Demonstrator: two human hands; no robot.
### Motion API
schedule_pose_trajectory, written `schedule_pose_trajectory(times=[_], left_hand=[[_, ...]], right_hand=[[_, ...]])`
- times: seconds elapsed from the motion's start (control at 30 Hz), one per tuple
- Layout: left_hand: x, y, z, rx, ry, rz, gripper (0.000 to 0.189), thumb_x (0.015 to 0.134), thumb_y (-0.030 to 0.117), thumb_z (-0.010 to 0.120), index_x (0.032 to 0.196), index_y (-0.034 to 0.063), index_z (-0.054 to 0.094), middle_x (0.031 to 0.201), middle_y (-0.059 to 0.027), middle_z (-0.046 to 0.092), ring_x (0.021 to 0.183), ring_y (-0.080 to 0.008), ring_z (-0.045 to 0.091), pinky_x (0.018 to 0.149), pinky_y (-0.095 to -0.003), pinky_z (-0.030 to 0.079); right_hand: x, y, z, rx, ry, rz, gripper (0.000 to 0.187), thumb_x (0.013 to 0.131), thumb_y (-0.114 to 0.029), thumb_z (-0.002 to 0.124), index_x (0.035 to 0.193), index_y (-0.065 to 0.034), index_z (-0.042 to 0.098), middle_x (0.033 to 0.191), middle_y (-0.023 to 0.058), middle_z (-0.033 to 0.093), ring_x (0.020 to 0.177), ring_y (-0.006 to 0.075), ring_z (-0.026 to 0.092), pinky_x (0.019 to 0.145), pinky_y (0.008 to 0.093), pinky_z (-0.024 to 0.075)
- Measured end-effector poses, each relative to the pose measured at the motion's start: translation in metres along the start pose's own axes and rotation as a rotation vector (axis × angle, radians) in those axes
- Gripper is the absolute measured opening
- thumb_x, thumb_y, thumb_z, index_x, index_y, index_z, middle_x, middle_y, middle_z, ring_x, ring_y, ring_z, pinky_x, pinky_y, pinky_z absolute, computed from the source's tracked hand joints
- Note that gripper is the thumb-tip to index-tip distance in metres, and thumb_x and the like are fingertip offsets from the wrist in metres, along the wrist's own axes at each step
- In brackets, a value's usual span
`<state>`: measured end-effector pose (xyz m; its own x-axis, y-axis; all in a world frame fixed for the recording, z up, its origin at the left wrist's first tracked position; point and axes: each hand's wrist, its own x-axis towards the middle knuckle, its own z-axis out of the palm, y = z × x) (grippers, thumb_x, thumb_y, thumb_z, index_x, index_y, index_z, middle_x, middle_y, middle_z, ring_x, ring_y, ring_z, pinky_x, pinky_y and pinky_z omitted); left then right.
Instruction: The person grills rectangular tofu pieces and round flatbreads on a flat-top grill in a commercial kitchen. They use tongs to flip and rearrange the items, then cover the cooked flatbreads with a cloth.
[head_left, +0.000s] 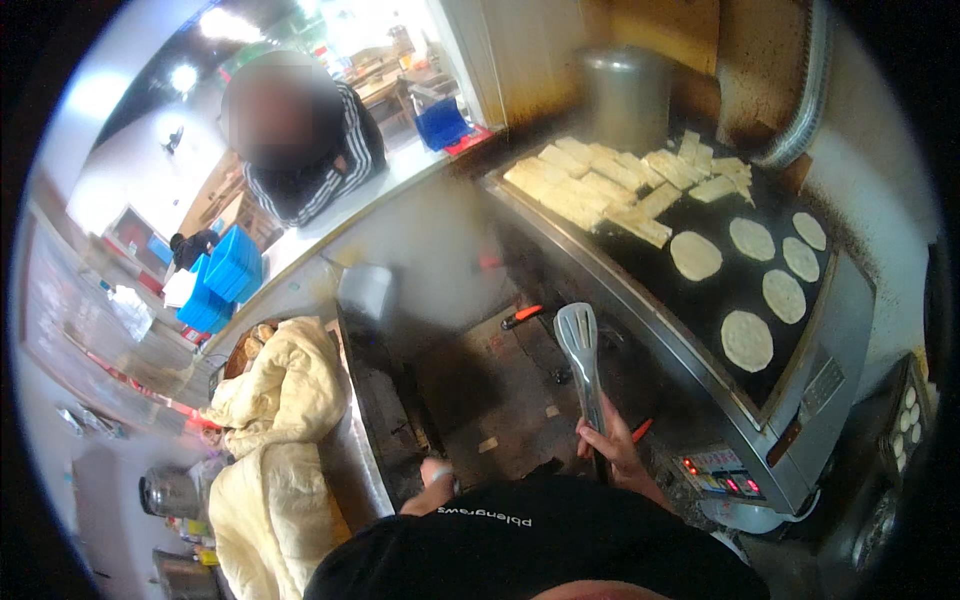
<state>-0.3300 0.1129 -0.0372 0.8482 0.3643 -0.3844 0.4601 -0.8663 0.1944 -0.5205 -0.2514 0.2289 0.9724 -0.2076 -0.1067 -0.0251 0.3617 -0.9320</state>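
In my right hand is a pair of metal food tongs with a slotted spatula-shaped blade, pointing away from me above the floor. My left hand hangs low near the edge of the left worktop; its fingers are partly hidden, and whether it holds anything does not show. To the right stands a black griddle plate with a metal rim. Several round flat dough pieces lie spread on its right part. Rectangular flatbread pieces are crowded together at its far left.
Cream cloths cover things on the left worktop. Beyond the white counter a person leans in, with blue plastic baskets nearby. A metal pot stands behind the griddle. A tray of dough rounds is at far right.
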Motion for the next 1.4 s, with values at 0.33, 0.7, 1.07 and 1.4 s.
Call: schedule_pose_trajectory(times=[0.33,0.7,1.07,1.4], left_hand=[[0.037,-0.019,-0.042,0.337,-0.299,0.325,0.033,0.076,0.034,0.059,0.093,0.0077,0.067,0.099,-0.0135,0.063,0.096,-0.0282,0.06,0.082,-0.0371,0.047],[0.03,0.03,0.037,0.542,-0.373,0.638,0.045,0.076,0.043,0.055,0.088,0.0015,0.066,0.096,-0.0174,0.063,0.094,-0.0299,0.06,0.082,-0.0388,0.047],[0.044,0.07,0.002,0.319,-0.358,0.761,0.042,0.078,0.043,0.059,0.09,0.0035,0.066,0.087,-0.0162,0.065,0.088,-0.0273,0.062,0.078,-0.0348,0.048],[-0.219,0.2,-0.16,-0.582,-0.973,1.454,0.072,0.078,0.019,0.064,0.135,0.0034,0.022,0.114,-0.0196,0.051,0.102,-0.0255,0.053,0.086,-0.0358,0.042]], right_hand=[[0.001,0.012,0.038,-0.005,-0.026,0.199,0.063,0.085,-0.024,0.054,0.135,-0.0057,0.021,0.087,0.0071,0.052,0.067,0.0132,0.055,0.057,0.0266,0.0467],[0.0,0.03,0.065,0.059,0.087,0.198,0.058,0.086,-0.029,0.055,0.131,-0.007,0.027,0.086,0.0045,0.05,0.066,0.0101,0.054,0.056,0.0242,0.045],[-0.003,0.016,0.074,0.123,0.237,0.06,0.067,0.082,-0.018,0.057,0.138,-0.007,0.022,0.085,0.0034,0.049,0.063,0.0097,0.052,0.055,0.0244,0.0418],[0.035,0.002,0.081,-0.023,0.517,-0.32,0.049,0.08,-0.016,0.063,0.119,-0.0053,0.035,0.098,0.0062,0.047,0.095,0.0147,0.048,0.083,0.0295,0.0408]])
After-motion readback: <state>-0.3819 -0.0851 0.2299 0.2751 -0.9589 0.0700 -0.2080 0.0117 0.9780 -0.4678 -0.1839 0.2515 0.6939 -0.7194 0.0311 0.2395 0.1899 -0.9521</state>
